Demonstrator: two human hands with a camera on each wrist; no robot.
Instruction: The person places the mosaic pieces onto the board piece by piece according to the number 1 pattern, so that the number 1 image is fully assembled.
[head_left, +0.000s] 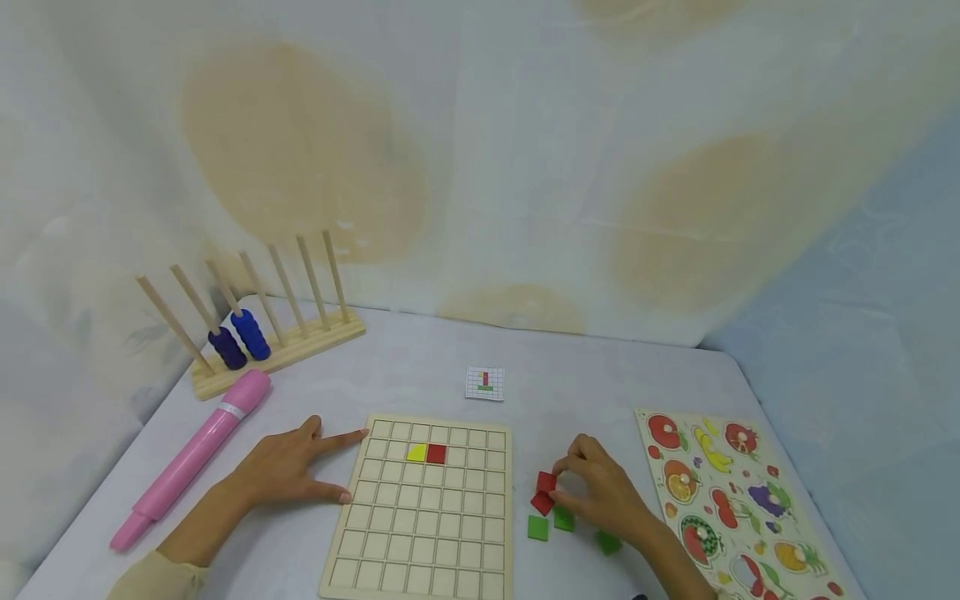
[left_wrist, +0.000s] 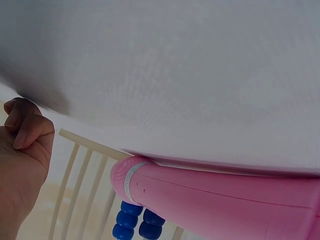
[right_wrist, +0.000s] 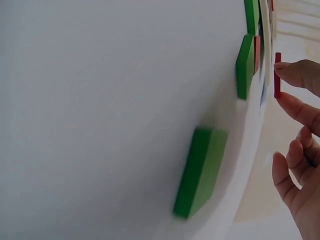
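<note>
Grid board (head_left: 431,523) is lying on the near middle of the table (head_left: 600,375). Two inset pieces (head_left: 436,454) are sitting side by side on it, second row from far edge, third and fourth columns from left. Small card (head_left: 485,383) is lying behind the board. Left hand (head_left: 279,468) is touching the board's left edge; tube (head_left: 197,454) is lying left of that hand, before the peg rack (head_left: 318,337). Bead stacks (head_left: 250,335) are occupying the rack's second and third pegs from left. Right of the board, right hand (head_left: 600,490) is pinching a tile (head_left: 547,481); four loose tiles (head_left: 537,527) are lying nearby. Fruit board (head_left: 716,500) is lying farther right.
</note>
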